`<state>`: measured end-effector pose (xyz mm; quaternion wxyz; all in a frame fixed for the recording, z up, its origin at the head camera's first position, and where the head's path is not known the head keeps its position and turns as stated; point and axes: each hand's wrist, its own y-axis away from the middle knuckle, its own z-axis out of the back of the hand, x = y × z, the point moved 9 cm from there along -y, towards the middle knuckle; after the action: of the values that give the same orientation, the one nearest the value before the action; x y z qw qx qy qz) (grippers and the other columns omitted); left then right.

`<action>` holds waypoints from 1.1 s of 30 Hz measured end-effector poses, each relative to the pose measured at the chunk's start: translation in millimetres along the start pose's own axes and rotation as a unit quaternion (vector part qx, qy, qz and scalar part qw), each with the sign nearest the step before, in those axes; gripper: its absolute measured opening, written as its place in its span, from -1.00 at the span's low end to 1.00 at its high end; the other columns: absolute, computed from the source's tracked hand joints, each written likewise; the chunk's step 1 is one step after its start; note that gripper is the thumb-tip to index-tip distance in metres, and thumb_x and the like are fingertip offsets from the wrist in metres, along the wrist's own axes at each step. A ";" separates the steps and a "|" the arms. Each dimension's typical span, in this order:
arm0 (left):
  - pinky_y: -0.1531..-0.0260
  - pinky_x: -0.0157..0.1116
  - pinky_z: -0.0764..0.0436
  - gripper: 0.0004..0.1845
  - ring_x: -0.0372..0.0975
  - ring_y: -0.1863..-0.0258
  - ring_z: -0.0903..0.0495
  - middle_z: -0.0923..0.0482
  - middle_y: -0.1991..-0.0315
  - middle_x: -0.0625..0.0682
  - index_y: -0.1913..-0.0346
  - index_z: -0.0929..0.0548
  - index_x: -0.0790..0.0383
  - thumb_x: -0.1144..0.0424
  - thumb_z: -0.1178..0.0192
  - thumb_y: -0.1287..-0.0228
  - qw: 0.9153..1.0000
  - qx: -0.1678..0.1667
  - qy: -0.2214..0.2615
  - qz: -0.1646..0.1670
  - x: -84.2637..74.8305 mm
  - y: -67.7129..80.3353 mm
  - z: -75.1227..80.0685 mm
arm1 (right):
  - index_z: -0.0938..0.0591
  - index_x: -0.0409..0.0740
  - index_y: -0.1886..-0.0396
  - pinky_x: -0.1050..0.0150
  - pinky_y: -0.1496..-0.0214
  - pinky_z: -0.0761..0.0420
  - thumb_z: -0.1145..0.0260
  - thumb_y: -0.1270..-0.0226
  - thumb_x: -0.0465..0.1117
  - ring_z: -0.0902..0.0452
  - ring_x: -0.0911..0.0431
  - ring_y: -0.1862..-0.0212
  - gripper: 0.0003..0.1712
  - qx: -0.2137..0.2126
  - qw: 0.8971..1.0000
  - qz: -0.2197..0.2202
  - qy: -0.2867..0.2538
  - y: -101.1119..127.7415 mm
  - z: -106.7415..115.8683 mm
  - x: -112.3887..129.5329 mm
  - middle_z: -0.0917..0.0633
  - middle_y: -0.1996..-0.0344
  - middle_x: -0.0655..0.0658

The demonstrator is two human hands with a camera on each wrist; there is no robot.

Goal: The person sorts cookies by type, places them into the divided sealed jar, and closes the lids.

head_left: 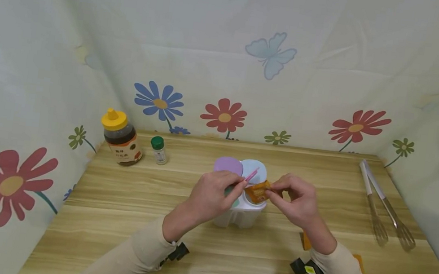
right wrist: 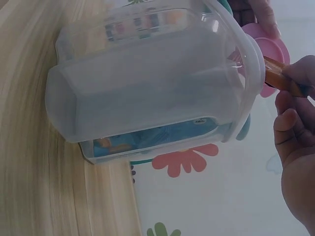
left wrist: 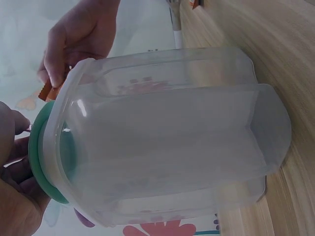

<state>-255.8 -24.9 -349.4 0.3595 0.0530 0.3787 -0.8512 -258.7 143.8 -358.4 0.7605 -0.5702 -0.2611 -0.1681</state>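
Observation:
A clear plastic storage container (head_left: pixel 240 216) with several compartments and round coloured lids stands mid-table. My left hand (head_left: pixel 213 195) pinches a pink lid (head_left: pixel 252 174), held tilted up over the container's top. From the right, my right hand (head_left: pixel 295 200) pinches the edge of an orange packet (head_left: pixel 258 192) between thumb and fingers. Part of this packet sits in the mouth of the near right compartment. The purple lid (head_left: pixel 228 165) and light blue lid (head_left: pixel 254 168) cover the rear compartments. A green lid (left wrist: pixel 42 152) sits on the near left one, under my left hand.
A blue packet (right wrist: pixel 162 136) lies inside the rear right compartment. At the back left stand a yellow-capped jar (head_left: pixel 121 139) and a green-capped shaker (head_left: pixel 158 150). Tongs (head_left: pixel 382 205) lie at the right. Orange items (head_left: pixel 306 242) are partly hidden by my right forearm.

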 end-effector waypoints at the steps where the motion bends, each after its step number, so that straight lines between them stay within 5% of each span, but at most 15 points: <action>1: 0.54 -0.54 -0.46 -0.86 -0.41 0.53 -0.50 -0.68 0.43 -0.10 0.32 -0.72 0.14 0.18 -0.23 -0.34 1.000 -0.001 0.000 0.000 0.2 0.0 0.1 | -0.62 -0.43 0.41 0.46 0.43 -0.52 -0.31 0.23 -0.82 -0.47 0.20 0.44 -0.63 0.003 1.000 -0.001 0.001 -1.5 -1.4 2.3 -0.62 0.49 -0.21; 11: 0.54 -0.54 -0.45 -0.86 -0.40 0.54 -0.49 -0.67 0.44 -0.10 0.31 -0.72 0.15 0.18 -0.24 -0.33 1.000 0.001 -0.005 0.004 1.3 1.0 -2.1 | -0.66 -0.35 0.48 0.34 0.54 -0.43 -0.42 0.16 -0.69 -0.42 0.16 0.52 -0.73 0.059 0.993 0.014 0.098 -21.2 -18.4 32.7 -0.64 0.54 -0.18; 18: 0.50 -0.51 -0.52 -0.86 -0.41 0.51 -0.54 -0.69 0.42 -0.09 0.30 -0.73 0.16 0.18 -0.24 -0.33 1.000 -0.002 -0.004 0.003 1.6 0.9 -1.9 | -0.71 -0.17 0.43 0.40 0.54 -0.46 -0.50 0.19 -0.62 -0.44 0.23 0.51 -0.65 0.077 0.989 -0.004 0.127 -0.3 -14.3 -7.4 -0.68 0.50 -0.05; 33: 0.47 -0.52 -0.53 -0.86 -0.42 0.49 -0.54 -0.70 0.40 -0.09 0.28 -0.74 0.15 0.18 -0.25 -0.32 1.000 0.002 0.000 0.014 3.0 1.0 -2.3 | -0.74 -0.06 0.38 0.50 0.51 -0.43 -0.50 0.04 -0.48 -0.41 0.24 0.54 -0.73 0.116 0.980 -0.007 0.161 -0.4 -22.0 -10.7 -0.63 0.51 0.09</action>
<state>-257.8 -25.5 -352.7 0.3710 0.0589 0.3759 -0.8471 -263.0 122.2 -369.1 0.8524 -0.4419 -0.1568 -0.2312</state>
